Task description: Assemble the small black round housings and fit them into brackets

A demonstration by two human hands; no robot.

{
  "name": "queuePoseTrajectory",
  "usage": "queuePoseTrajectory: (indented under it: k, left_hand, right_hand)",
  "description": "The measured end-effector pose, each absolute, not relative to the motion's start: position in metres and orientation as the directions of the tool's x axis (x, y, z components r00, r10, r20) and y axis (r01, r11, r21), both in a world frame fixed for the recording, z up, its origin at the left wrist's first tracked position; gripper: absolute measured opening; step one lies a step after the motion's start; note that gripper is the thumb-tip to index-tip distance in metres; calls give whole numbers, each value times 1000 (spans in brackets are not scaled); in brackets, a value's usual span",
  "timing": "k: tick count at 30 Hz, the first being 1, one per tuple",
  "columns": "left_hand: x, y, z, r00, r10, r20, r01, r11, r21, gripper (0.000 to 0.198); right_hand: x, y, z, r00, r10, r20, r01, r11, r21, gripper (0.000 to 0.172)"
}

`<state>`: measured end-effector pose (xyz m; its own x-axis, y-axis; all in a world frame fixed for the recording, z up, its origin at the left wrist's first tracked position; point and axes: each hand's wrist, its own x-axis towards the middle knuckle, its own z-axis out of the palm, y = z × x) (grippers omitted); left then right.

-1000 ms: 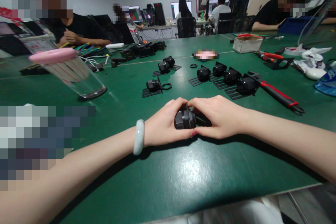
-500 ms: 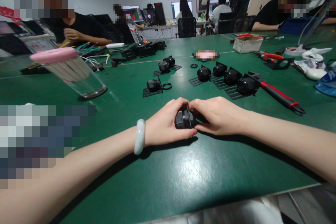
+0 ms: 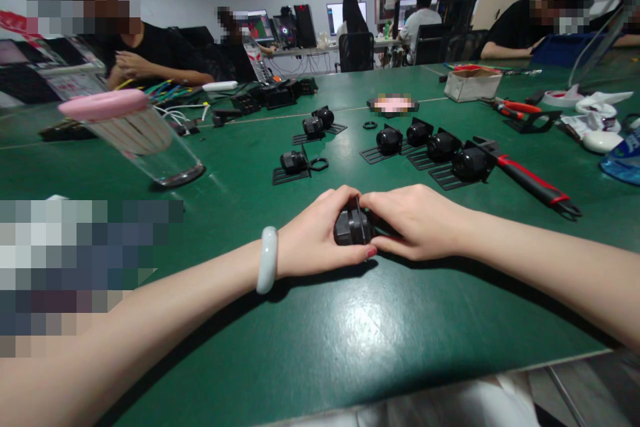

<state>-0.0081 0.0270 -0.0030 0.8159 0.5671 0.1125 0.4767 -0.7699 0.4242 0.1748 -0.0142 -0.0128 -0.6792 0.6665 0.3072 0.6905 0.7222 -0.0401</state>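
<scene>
- The black cable gland [image 3: 346, 228] lies between the two hands, at the center of the work area and close above or on the green tabletop [image 3: 300, 353]; contact with the surface cannot be determined.
- A thin plate [image 3: 358, 213] stands upright across the gland, just beside the fingertips of both hands.
- Left hand [image 3: 313, 237]: closed on the hexagonal body of the gland, index finger above, thumb below. A pale bangle [image 3: 267, 260] encircles the wrist.
- Right hand [image 3: 425, 223]: curled, with thumb and index finger closed on the right end of the gland; the exact grip surface is hidden.
- Beyond the left hand, a second gland [image 3: 293, 161] sits on a slotted plate, with a ring nut [image 3: 320, 164] next to it.
- Beyond the right hand, four further glands on plates form a group. An adjustable wrench [image 3: 530, 178] lies beside the nearest gland [image 3: 470, 163], its red-and-black handle angled toward the right.
</scene>
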Motion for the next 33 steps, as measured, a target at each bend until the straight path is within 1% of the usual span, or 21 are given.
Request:
queuePoseTrajectory:
  k: [10,24,33]
  left_hand:
    - [-9,27,-4,818,563,112,479,-777,410,52]
    - [-9,28,-6,815,566,123,479,-778,407,52]
    - [-9,28,-5,816,568,109,486,-775,403,51]
  right_hand:
    - [176,-14,-11,-692,674,260,682,728,-71,39]
    - [177,-13,-10,-680,690,249,697,713,-71,41]
    - [176,-15,-9,-666,695,271,709,702,-58,40]
